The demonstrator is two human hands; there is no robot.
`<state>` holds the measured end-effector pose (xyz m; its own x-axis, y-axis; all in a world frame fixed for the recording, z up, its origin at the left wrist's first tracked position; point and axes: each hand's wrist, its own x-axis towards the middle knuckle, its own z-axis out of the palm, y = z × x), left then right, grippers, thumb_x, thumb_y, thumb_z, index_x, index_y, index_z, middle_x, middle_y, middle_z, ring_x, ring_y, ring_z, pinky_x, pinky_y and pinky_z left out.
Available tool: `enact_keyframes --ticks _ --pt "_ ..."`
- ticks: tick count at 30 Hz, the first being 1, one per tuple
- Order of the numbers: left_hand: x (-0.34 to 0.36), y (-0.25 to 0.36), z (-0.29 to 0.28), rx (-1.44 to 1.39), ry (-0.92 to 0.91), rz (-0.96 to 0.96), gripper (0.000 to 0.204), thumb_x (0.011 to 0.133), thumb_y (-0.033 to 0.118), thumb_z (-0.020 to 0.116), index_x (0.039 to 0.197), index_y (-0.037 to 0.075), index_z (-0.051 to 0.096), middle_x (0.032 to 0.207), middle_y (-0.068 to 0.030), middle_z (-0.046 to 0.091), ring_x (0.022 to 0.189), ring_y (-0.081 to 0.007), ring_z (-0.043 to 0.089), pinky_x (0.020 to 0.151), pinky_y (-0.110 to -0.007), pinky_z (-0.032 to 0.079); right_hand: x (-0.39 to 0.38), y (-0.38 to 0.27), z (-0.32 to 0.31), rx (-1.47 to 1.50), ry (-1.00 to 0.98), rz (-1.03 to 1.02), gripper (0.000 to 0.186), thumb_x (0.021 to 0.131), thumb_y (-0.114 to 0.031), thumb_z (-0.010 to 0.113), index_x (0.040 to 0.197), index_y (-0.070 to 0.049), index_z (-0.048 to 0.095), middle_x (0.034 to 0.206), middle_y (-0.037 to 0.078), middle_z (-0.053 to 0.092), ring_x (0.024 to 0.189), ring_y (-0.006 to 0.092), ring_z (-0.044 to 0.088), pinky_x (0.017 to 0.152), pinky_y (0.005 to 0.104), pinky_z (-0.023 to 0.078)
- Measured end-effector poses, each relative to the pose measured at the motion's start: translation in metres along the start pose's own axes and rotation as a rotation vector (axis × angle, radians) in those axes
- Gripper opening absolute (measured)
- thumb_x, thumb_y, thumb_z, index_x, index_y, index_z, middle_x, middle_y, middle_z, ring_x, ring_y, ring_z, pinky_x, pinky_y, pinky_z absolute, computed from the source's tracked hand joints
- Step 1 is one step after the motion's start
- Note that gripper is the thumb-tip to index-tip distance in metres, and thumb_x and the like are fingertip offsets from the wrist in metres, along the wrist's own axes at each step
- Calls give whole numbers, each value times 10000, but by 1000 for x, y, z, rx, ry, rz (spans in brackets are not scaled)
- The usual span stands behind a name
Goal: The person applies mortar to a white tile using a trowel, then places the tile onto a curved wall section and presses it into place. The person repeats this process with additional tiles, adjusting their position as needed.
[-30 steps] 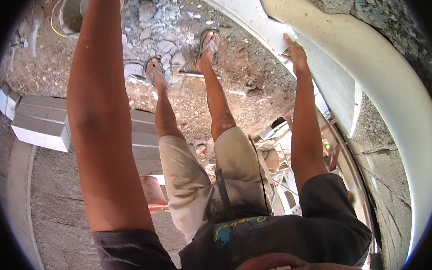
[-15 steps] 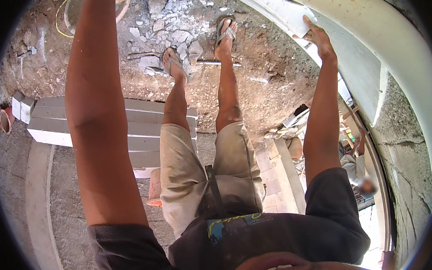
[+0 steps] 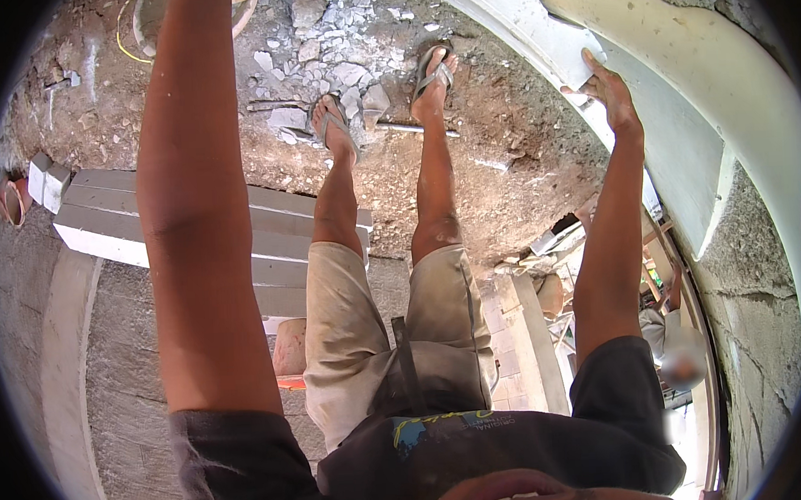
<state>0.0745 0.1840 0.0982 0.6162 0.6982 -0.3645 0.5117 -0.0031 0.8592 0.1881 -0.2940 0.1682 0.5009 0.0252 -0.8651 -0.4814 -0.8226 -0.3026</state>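
Observation:
My right hand (image 3: 612,99) is raised at the upper right. Its fingers are spread apart, lying against the edge of a pale grey-white panel (image 3: 677,126) on the wall. Nothing is visibly gripped in it. Stretched up along the left side, my left arm (image 3: 192,188) passes out of the top edge, so the left hand and whatever it touches are out of sight. Next to the upper part of that arm is the rim of a round tub (image 3: 245,8), partly hidden by the arm.
Broken rubble (image 3: 343,56) lies around my sandalled feet, with a metal bar (image 3: 420,129) beside them. Long grey-white blocks (image 3: 280,246) are stacked at the left behind my legs. A reddish bucket (image 3: 290,346) stands near my shorts. Another person (image 3: 676,323) is at the far right.
The whole view has shifted slightly, so things appear a little lower and further right. My right hand stays against the panel with its fingers spread.

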Motion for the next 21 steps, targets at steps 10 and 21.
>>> enact_keyframes --ticks 10,21 --pt "20 5 -17 -49 51 -1 626 840 289 803 1371 34 593 1305 -211 625 1228 -374 594 1030 -448 483 15 6 -4 64 7 64 913 916 -660 652 1405 102 532 1272 217 673 1154 307 672 1054 411 498" --pt "9 10 -94 649 263 776 643 730 112 828 1330 97 598 1277 -187 591 1215 -394 561 1008 -480 481 -113 -128 108 -271 416 -613 651 788 -453 876 1272 -59 689 1292 180 676 1288 324 597 1153 496 431"
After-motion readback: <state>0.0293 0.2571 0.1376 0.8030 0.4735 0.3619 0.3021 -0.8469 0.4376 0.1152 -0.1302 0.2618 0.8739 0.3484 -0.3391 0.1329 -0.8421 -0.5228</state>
